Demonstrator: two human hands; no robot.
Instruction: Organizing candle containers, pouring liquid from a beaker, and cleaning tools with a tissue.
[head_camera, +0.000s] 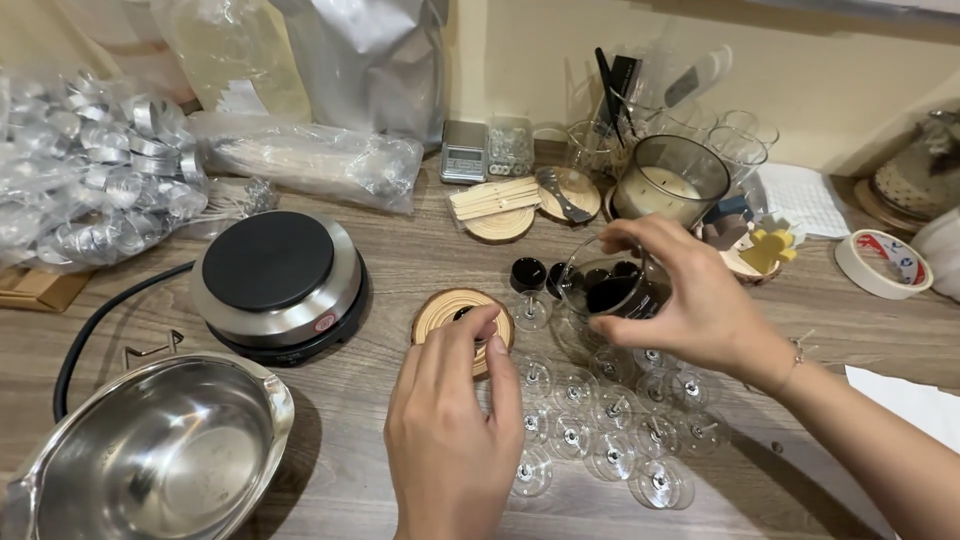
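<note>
Your right hand (690, 290) grips a clear beaker (612, 282) by its rim, tilted over a cluster of small clear cups (610, 425) on the wooden table (420, 250); dark liquid sits in the beaker's lower side. Your left hand (452, 420) has its fingers curled, fingertips (480, 322) pinching something small on a round wood slice (440, 312); what it is cannot be told. About fourteen cups stand in loose rows, each with a wick tab at its centre, between your two hands and just below the beaker. Two dark-filled cups (528, 273) sit just behind the beaker, with more partly hidden by the glass. One hot plate (277, 283) stands left of the wood slice, one steel pot (160, 455) near the lower left corner. At the back, one glass candle jar (668, 180), one pocket scale (464, 151), a stack of flat wooden sticks (494, 197) on another slice, and one roll of tape (882, 262) at the far right. Bags of metal cups (95, 180) fill the left edge.
</note>
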